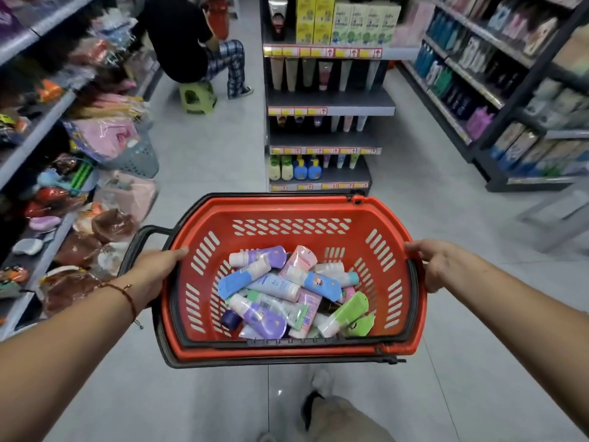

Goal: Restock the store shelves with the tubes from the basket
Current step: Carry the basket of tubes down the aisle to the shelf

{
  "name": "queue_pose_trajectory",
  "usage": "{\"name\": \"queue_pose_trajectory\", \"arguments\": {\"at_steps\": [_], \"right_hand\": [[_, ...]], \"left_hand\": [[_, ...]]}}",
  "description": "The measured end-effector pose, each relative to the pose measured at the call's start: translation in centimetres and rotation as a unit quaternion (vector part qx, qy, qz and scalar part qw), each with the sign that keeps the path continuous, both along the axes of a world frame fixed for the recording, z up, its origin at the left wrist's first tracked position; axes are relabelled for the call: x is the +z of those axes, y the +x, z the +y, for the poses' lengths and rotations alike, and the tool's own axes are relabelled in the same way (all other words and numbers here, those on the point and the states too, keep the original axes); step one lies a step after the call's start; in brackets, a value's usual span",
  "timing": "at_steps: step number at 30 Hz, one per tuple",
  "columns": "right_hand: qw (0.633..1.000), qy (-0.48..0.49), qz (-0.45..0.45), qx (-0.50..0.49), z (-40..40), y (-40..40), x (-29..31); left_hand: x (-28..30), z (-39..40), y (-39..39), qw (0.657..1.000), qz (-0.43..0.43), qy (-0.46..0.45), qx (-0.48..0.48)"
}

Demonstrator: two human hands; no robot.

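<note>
I carry a red plastic basket (287, 212) with black handles folded down, held level in front of me above the floor. My left hand (153, 275) grips its left rim and my right hand (443, 266) grips its right rim. Several tubes (287, 295) in purple, blue, pink, green and white lie piled in its bottom. Straight ahead stands an end shelf unit (328, 103) with upright tubes, boxes and bottles in rows, and with gaps on some rows.
A person in a black top sits on a green stool (197, 95) in the left aisle. Shelves of bagged goods (105, 138) line the left side; bottle shelves (462, 74) line the right aisle. A grey basket (140, 154) juts from the left shelf.
</note>
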State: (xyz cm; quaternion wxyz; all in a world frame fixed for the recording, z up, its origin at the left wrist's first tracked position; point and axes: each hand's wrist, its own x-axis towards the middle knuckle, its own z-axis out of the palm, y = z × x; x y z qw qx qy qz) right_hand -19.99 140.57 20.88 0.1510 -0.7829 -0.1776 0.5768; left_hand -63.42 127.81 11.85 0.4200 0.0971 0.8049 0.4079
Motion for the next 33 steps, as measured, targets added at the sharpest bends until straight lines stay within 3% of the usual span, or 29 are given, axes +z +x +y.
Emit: {"name": "queue_pose_trajectory", "arguments": {"at_steps": [12, 21, 33], "right_hand": [[0.999, -0.024, 0.011, 0.042, 23.7, -5.9, -2.8], [0.998, -0.038, 0.01, 0.041, 37.1, -11.1, -3.1], [0.998, -0.04, -0.008, 0.048, 54.8, -25.4, -10.3]], "left_hand": [[-2.7, 18.7, -5.1, 0.998, -0.001, -0.036, 0.043], [-4.0, 31.3, -10.7, 0.998, -0.004, -0.035, 0.047], [-11.5, 48.7, -23.4, 0.995, -0.087, -0.04, 0.032]]}}
